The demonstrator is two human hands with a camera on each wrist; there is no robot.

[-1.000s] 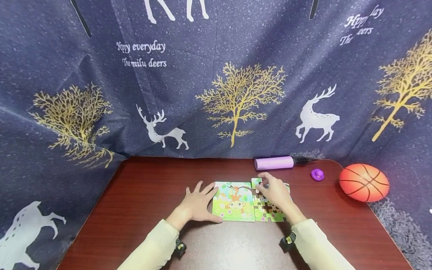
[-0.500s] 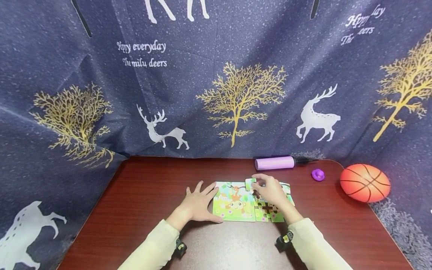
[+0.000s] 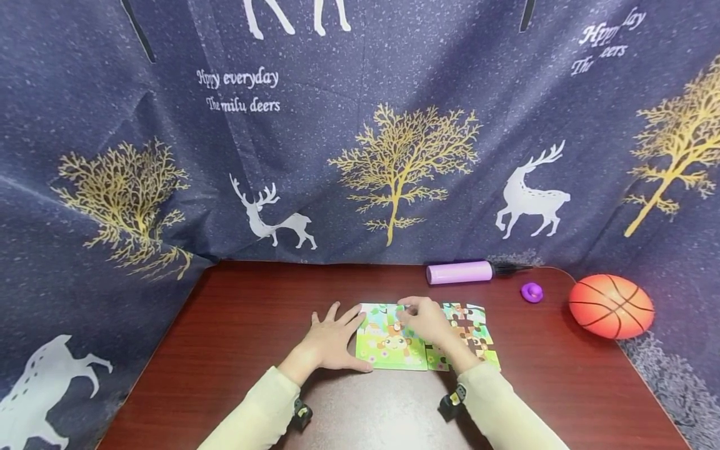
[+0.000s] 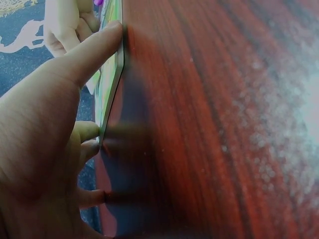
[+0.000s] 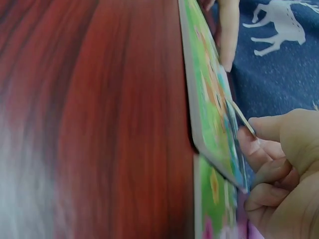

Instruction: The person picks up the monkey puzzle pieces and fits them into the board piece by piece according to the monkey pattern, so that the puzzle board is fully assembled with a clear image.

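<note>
My left hand (image 3: 332, 345) rests spread on the left side of a square picture board (image 3: 388, 361) printed with a monkey. Its thumb lies at the lower left corner, with the index finger at the upper left. In the left wrist view, the left thumb (image 4: 102, 45) presses on the board's edge. My right hand (image 3: 430, 322) pinches a jigsaw piece (image 5: 242, 119), tilted over the board's upper part and seen nearly edge-on in the right wrist view. Interlocked jigsaw pieces (image 3: 469, 322) lie right of the board, partly hidden by the right hand and forearm.
A lilac hand pump (image 3: 458, 272) with a black nozzle lies near the table's back edge. Right of it are a small purple hat-shaped thing (image 3: 531, 292) and an orange basketball-patterned ball (image 3: 611, 306). A dark blue cloth with deer and trees hangs behind the brown table (image 3: 247, 294).
The right hand has moved left with the jigsaw piece, from over the interlocked pieces to above the monkey board. More of those pieces show now. The left hand has stayed in place.
</note>
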